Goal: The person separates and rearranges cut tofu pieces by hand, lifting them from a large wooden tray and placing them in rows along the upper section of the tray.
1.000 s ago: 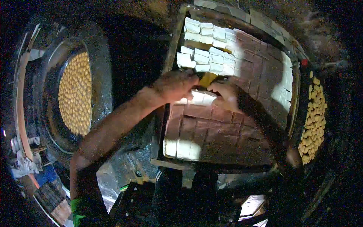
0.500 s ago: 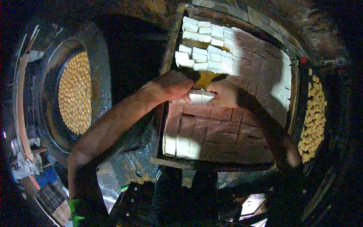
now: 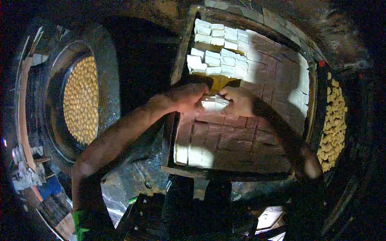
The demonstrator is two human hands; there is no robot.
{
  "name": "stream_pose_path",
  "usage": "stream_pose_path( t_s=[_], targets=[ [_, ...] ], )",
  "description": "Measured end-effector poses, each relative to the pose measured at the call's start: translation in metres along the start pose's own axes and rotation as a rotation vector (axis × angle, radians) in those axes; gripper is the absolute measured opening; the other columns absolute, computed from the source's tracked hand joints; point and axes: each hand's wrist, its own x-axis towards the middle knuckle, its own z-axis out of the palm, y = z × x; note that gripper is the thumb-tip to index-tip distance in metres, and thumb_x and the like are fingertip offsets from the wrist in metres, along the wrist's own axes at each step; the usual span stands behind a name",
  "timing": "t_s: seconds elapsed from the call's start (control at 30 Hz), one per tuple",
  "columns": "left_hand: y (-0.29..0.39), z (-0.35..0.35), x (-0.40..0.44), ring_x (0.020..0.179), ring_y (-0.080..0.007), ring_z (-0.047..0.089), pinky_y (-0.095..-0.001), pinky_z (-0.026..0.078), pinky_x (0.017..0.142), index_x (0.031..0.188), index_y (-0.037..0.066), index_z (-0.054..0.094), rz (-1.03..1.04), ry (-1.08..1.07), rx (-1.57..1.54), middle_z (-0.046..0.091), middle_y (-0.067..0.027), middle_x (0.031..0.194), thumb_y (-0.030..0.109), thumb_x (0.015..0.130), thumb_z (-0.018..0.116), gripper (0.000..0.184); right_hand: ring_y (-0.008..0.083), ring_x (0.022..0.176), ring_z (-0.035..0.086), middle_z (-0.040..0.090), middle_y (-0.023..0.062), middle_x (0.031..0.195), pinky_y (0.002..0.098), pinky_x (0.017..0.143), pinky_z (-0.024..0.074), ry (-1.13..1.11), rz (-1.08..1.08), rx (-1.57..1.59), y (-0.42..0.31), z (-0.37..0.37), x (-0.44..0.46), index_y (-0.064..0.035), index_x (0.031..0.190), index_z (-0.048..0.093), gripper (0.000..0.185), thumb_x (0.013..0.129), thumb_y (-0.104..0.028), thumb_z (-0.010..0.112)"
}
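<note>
My left hand (image 3: pixel 189 97) and my right hand (image 3: pixel 240 101) face each other over a wooden tray (image 3: pixel 183 172) of white tofu. Between them, at the near edge of a gap, they grip a short row of tofu blocks (image 3: pixel 214 103) from both ends. A seam shows in the middle of that row, and its top is tilted. The fingers of both hands are curled, and some fingertips are hidden. Beyond the gap, where yellowish tray bottom shows, stand separated tofu blocks (image 3: pixel 219 60) in bright light. The shaded tofu slab (image 3: pixel 225 136) nearer me is scored into rectangles.
At left, a large round pan (image 3: pixel 54 116) holds many small golden pieces (image 3: pixel 81 100). More yellowish pieces (image 3: pixel 333 120) lie in a heap beyond the tray's right edge. The tray's raised wooden rim surrounds the tofu.
The tofu row between my hands has lifted slightly and tilted, with its middle seam now plainer. Both hands have turned a little with it.
</note>
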Motion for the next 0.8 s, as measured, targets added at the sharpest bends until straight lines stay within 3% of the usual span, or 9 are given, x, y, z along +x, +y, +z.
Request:
stream_pose_path(
  t_s=[0.03,0.23,0.33,0.37,0.43,0.53,0.6,0.67,0.8],
  targets=[
    [-0.005,0.003,0.004,0.092,-0.0351,0.056,-0.0437,0.049,0.08,0.12,0.0,0.05,-0.045,-0.049,-0.078,0.054,-0.0193,0.105,0.03,0.074,0.079,0.063,0.023,0.078,0.066,0.068,0.015,0.092,0.0378,0.068,0.054,-0.031,0.149,0.21,-0.003,0.001,0.0,-0.0024,0.108,0.056,0.043,0.075,-0.012,0.081],
    [-0.006,0.004,0.005,0.09,-0.0314,0.064,-0.0418,0.052,0.08,0.108,0.0,0.058,0.04,-0.116,-0.123,0.064,-0.0175,0.091,0.039,0.078,0.078,0.053,0.023,0.082,0.067,0.067,0.0143,0.098,0.0365,0.073,0.0549,0.076,-0.193,-0.779,0.018,0.008,0.008,-0.001,0.116,0.055,0.056,0.071,-0.014,0.084],
    [0.001,0.031,0.001,0.095,-0.0341,0.064,-0.0414,0.053,0.086,0.109,0.003,0.059,0.14,0.233,0.073,0.064,-0.0166,0.095,0.048,0.084,0.071,0.053,0.0264,0.093,0.066,0.066,0.0146,0.104,0.0375,0.083,0.0542,0.043,-0.893,-0.266,0.082,0.007,0.032,-0.0038,0.116,0.059,0.042,0.08,-0.016,0.075],
    [0.008,0.037,-0.01,0.097,-0.0344,0.064,-0.0434,0.052,0.089,0.111,0.002,0.058,0.175,0.295,0.222,0.064,-0.0169,0.098,0.049,0.086,0.066,0.053,0.0274,0.1,0.064,0.066,0.0143,0.106,0.0383,0.09,0.0519,0.29,-0.908,-1.05,0.11,0.001,0.036,-0.007,0.115,0.061,0.034,0.084,-0.017,0.069],
    [0.023,0.048,-0.026,0.102,-0.0333,0.063,-0.0469,0.051,0.093,0.116,0.001,0.056,0.239,0.416,0.506,0.063,-0.0181,0.102,0.048,0.09,0.06,0.054,0.0269,0.114,0.059,0.066,0.0123,0.111,0.0397,0.103,0.045,0.794,-1.044,-1.598,0.127,0.019,0.016,-0.0132,0.117,0.063,0.029,0.089,-0.016,0.056],
    [0.034,0.043,-0.025,0.098,-0.0319,0.067,-0.0498,0.055,0.085,0.12,0.001,0.055,0.316,0.47,0.748,0.063,-0.0197,0.106,0.046,0.09,0.057,0.054,0.027,0.111,0.061,0.066,0.0124,0.113,0.0397,0.102,0.0459,0.725,-0.965,-1.444,0.106,0.039,-0.009,-0.0117,0.118,0.063,0.027,0.092,-0.019,0.057],
    [0.032,0.046,-0.021,0.083,-0.0339,0.071,-0.0472,0.058,0.074,0.119,0.005,0.056,-0.178,0.183,0.484,0.067,-0.0172,0.098,0.047,0.092,0.055,0.049,0.0257,0.107,0.063,0.066,0.0131,0.111,0.0374,0.098,0.0476,0.476,-0.647,-0.883,0.086,0.03,0.002,-0.0074,0.118,0.061,0.03,0.092,-0.023,0.063],
    [0.045,0.022,-0.017,0.069,-0.0365,0.07,-0.0466,0.058,0.061,0.114,0.003,0.057,-0.169,0.277,0.335,0.068,-0.0172,0.087,0.045,0.095,0.054,0.047,0.0236,0.104,0.064,0.065,0.0134,0.107,0.035,0.095,0.0488,0.326,-0.493,-0.593,0.024,0.03,-0.015,-0.0025,0.12,0.057,0.041,0.09,-0.026,0.072],
    [0.057,0.003,-0.021,0.073,-0.0404,0.068,-0.0501,0.055,0.063,0.107,0.001,0.059,0.027,0.485,0.112,0.067,-0.0228,0.083,0.043,0.097,0.054,0.044,0.0247,0.108,0.061,0.063,0.0138,0.112,0.0366,0.095,0.0479,0.386,-0.759,-0.395,0.045,0.031,-0.014,-0.0037,0.126,0.053,0.053,0.085,-0.027,0.077]
  ],
)
